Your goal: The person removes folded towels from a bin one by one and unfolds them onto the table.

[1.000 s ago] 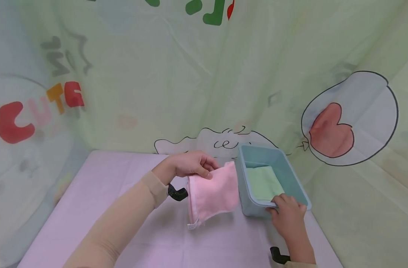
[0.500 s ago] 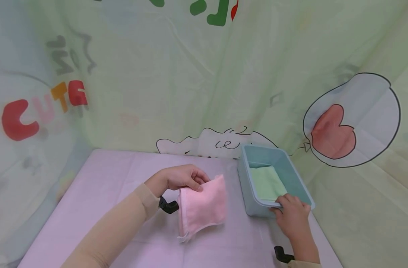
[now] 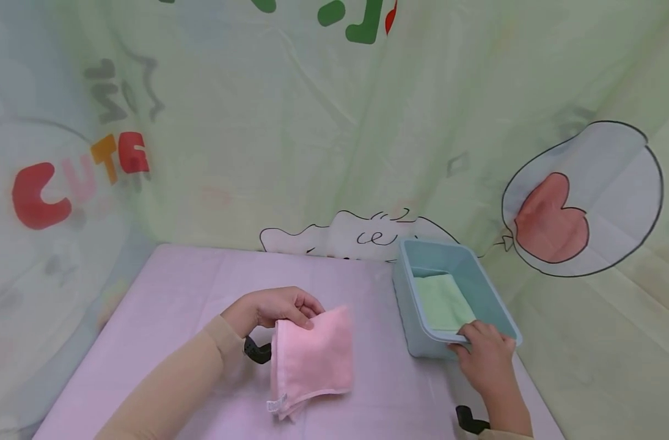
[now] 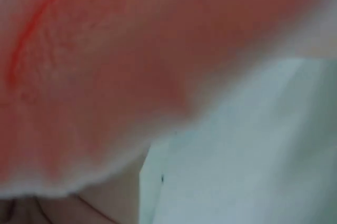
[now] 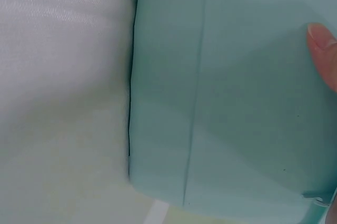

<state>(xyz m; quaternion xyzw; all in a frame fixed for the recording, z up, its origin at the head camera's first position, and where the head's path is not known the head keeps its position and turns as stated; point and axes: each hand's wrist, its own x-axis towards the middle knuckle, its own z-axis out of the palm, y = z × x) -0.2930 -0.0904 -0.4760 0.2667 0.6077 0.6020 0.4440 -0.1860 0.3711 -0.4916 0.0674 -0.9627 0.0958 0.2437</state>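
In the head view my left hand pinches the top edge of a folded pink cloth, which hangs over the table with a small white tag at its lower left corner. The same cloth fills much of the left wrist view, blurred. My right hand grips the near rim of a light blue bin, fingers over the rim and thumb on the outside. Inside the bin lies a folded green cloth. The right wrist view shows the bin's outer wall with the thumb against it.
A pale pink-lilac cover lies over the table. Behind and on both sides hangs a light green curtain printed with letters, a cartoon and a balloon. The bin stands near the table's right edge.
My left hand has moved left and nearer with the pink cloth, away from the bin. My right hand keeps its grip on the rim. The whole view has shifted slightly.
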